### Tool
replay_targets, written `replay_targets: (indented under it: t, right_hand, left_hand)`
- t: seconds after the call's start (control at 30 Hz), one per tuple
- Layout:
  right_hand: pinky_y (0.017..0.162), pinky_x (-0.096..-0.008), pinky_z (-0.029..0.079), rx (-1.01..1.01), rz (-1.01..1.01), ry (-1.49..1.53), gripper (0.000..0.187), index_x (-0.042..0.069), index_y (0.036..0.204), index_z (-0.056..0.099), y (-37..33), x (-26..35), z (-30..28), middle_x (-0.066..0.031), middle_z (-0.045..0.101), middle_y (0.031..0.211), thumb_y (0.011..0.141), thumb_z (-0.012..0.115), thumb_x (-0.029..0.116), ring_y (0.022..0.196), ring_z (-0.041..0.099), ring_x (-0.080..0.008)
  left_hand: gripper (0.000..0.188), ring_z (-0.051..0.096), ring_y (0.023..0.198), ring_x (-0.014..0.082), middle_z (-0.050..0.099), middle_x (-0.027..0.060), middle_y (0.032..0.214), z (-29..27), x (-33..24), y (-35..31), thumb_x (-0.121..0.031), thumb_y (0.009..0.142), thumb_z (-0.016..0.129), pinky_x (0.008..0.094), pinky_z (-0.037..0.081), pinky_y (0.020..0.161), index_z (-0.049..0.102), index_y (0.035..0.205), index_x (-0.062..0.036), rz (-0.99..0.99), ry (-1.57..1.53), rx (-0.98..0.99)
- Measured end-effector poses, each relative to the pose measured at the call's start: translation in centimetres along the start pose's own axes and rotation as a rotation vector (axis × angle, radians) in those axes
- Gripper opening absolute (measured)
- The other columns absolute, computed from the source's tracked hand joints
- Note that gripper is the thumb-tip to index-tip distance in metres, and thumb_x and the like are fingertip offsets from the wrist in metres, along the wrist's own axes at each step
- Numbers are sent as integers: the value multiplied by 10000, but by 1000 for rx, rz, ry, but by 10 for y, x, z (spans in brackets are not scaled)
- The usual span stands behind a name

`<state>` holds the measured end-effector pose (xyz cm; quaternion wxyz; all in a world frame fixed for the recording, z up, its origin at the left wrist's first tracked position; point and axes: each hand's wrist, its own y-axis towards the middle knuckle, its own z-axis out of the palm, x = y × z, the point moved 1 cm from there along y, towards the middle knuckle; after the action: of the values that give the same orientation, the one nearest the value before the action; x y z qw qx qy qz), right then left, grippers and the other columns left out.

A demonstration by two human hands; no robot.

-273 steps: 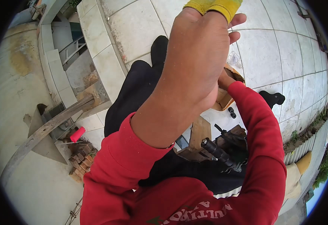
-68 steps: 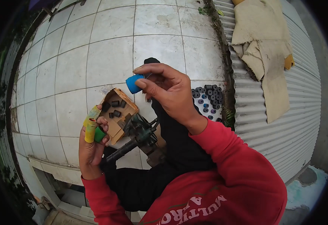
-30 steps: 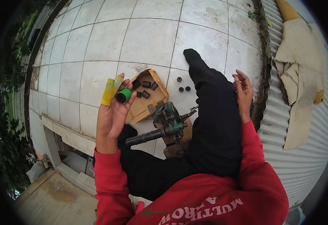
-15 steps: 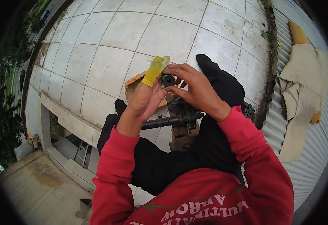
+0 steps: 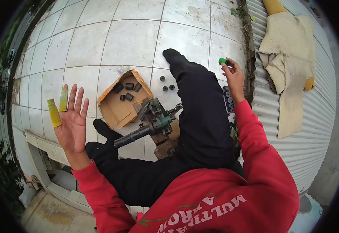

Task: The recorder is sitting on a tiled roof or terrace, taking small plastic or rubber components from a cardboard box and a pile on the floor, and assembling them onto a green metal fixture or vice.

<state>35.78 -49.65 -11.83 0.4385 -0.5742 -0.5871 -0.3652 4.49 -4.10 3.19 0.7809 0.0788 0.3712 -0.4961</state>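
1. The green cylinder (image 5: 223, 61) was up in the right hand (image 5: 235, 77), over the tiled floor (image 5: 134, 39); whether its handling was finished could not be told
2. Its long axis ran roughly crosswise, green end pointing left, dark end toward the fingers pinching it
3. Nearby, the clustered dark cylinders (image 5: 228, 101) seemed done
4. Five black cylinders (image 5: 129, 86) in the cardboard box (image 5: 115, 112) were probably left
5. The left hand (image 5: 71, 130) was spread wide, holding nothing
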Motion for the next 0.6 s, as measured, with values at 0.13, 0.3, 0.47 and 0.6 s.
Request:
replay_targets:
  t: [0.13,0.3,0.47,0.6]
  right_hand:
    - [836,-297,580,69,253,-221,413,-33,1288,657,-67,-162,-42,-108,746,1154,942,792,148,972,732,-165]
    - [820,-400,573,119,366,-734,446,18,1152,716,-156,-269,-74,-154,752,943,803,864,254,877,739,-304]
    - [684,-373,586,-149,655,-441,468,-26,1174,682,-169,-288,-61,-136,729,804,838,846,256,740,754,-236]
    - [713,-383,589,-290,740,-367,455,8,1188,699,-156,-283,-54,-128,754,844,846,837,274,771,759,-255]
  left_hand:
    - [668,311,1577,295,283,180,1714,-42,-13,-5,-364,1137,428,470,294,1291,210,1665,-20,-2,28,-66]
    - [648,391,1531,255,361,143,1683,-53,2,9,-356,1132,444,439,352,1255,247,1665,-43,-66,54,-25]
    - [671,395,1529,253,376,140,1676,-43,17,27,-357,1120,483,437,359,1249,244,1667,-52,-128,38,11]
    - [712,411,1518,258,374,139,1677,-36,27,36,-363,1104,529,454,367,1242,228,1673,-58,-181,18,31]
